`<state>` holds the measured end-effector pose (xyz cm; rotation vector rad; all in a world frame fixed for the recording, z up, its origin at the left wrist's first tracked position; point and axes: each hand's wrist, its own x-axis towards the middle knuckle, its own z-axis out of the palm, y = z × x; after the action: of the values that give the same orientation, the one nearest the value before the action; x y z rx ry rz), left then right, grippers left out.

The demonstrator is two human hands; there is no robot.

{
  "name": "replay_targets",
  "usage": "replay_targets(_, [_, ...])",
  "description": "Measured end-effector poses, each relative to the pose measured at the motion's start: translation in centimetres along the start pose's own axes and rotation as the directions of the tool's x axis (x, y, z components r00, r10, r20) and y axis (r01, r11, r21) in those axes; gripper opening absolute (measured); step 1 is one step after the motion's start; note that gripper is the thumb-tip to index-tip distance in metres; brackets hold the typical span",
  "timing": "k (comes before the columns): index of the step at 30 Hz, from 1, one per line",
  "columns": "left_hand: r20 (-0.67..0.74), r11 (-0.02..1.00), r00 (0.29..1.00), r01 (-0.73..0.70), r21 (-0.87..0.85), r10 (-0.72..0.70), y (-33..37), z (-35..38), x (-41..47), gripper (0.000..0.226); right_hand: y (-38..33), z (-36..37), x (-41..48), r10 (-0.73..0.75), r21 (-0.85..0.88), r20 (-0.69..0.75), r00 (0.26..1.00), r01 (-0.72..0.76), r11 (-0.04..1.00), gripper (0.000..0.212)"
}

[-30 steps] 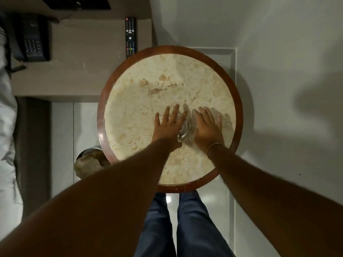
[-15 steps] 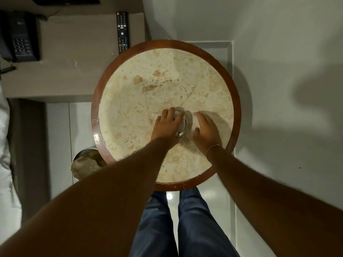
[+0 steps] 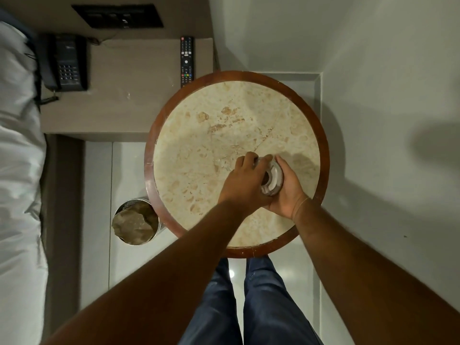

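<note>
Both hands, which lay with straight fingers on either side of the glass (image 3: pixel 271 179) 1 second ago, have now closed round it. It looks raised a little and tipped, so its pale rim faces up toward the camera. It sits just right of the frame's centre, over the lower right part of the round table (image 3: pixel 149 170). The left hand (image 3: pixel 242 180) curls its fingers over the glass's upper left side, and the right hand (image 3: pixel 288 192) cups it from the lower right. Something dark shows inside, too dim to name.

The step in hand seems to be the pick-up, or a 2-handed turning of the glass. I cannot tell whether it has fully left the stone top. The next move calls for a firm, even hold, since smooth glass could slip, and a level carry if anything is in it.

Further out, a bin (image 3: pixel 135 221) stands on the floor by the table's lower left edge. A remote (image 3: pixel 187 61) lies at top centre on a bedside shelf (image 3: pixel 129 100), with a telephone (image 3: pixel 66 62) at upper left. A bed (image 3: pixel 17 145) runs down the left edge. None of these is near the hands, so I judge the way unhindered
</note>
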<state>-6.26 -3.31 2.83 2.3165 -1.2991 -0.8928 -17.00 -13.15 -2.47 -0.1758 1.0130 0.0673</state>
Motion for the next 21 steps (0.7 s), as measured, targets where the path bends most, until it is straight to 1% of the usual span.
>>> replay_targets(4, [-0.036, 1.0, 0.999, 0.004, -0.031, -0.005, 0.0, -0.5, -1.4, 0.106, -0.1, -0.6, 0.3, 0.028, -0.037, -0.078, 0.997, -0.031, 0.999, 0.052])
replay_targets(7, [-0.069, 0.997, 0.997, 0.032, -0.073, -0.038, -0.7, -0.7, -2.6, 0.111, -0.1, -0.5, 0.5, 0.061, -0.059, -0.094, 0.994, -0.067, 0.996, 0.051])
replay_targets(10, [-0.119, 0.98, 0.985, 0.106, -0.171, -0.127, -2.2, -1.0, -4.1, 0.111, 0.0, 0.0, 0.8, 0.089, -0.068, -0.062, 0.994, -0.093, 0.993, 0.06])
replay_targets(12, [-0.165, 0.954, 0.963, 0.168, -0.248, -0.212, -4.0, -1.1, -5.4, 0.11, 0.0, 0.6, 1.3, 0.089, -0.064, -0.026, 0.996, -0.091, 0.994, 0.068])
replay_targets(14, [-0.2, 0.917, 0.926, 0.25, -0.311, -0.321, -6.3, -1.2, -7.2, 0.11, 0.0, 1.4, 1.9, 0.095, -0.085, 0.008, 0.995, -0.094, 0.992, 0.069])
replay_targets(16, [-0.216, 0.879, 0.878, 0.346, -0.33, -0.427, -8.8, -1.2, -9.4, 0.112, 0.2, 2.3, 2.4, 0.115, -0.123, 0.034, 0.993, -0.11, 0.986, 0.068])
replay_targets(19, [-0.279, 0.833, 0.796, 0.446, -0.327, -0.537, -12.8, -1.1, -13.3, 0.11, 0.7, 4.3, 3.1, 0.148, -0.22, 0.077, 0.986, -0.128, 0.967, 0.066])
replay_targets(21, [-0.32, 0.79, 0.731, 0.492, -0.365, -0.603, -15.3, -1.1, -15.9, 0.108, 1.6, 6.2, 3.6, 0.16, -0.278, 0.103, 0.982, -0.126, 0.952, 0.067])
